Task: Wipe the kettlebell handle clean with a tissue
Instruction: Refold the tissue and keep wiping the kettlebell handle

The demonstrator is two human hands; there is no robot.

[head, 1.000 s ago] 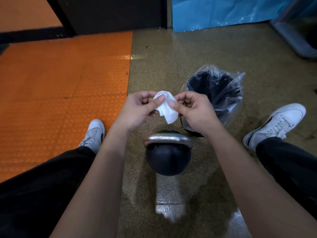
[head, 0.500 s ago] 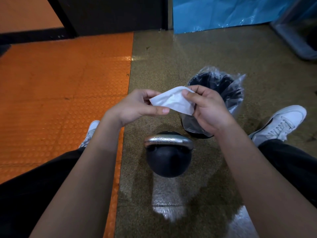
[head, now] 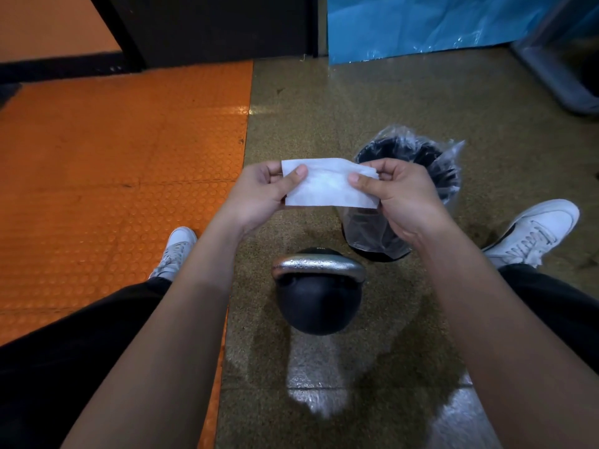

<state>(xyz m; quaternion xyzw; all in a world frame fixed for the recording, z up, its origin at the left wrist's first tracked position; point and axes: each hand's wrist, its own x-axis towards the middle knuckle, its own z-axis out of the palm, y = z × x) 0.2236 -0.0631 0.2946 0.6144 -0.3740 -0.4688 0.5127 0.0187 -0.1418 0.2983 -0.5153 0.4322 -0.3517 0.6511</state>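
A black kettlebell (head: 319, 304) stands on the speckled floor between my feet. Its silver handle (head: 317, 266) runs left to right and carries water droplets. Above and beyond it I hold a white tissue (head: 327, 184) spread flat. My left hand (head: 259, 192) pinches the tissue's left edge with thumb on top. My right hand (head: 398, 196) pinches its right edge the same way. Both hands hover well above the handle, not touching it.
A black bin lined with a clear plastic bag (head: 447, 176) stands just beyond the kettlebell, to the right. My white shoes (head: 534, 234) (head: 176, 249) flank the kettlebell. Orange studded matting (head: 113, 173) covers the floor on the left. A blue sheet (head: 421, 24) hangs at the back.
The tissue was bunched between my hands a second ago. My hands have moved apart and pulled it out into a flat rectangle. The kettlebell has not moved.
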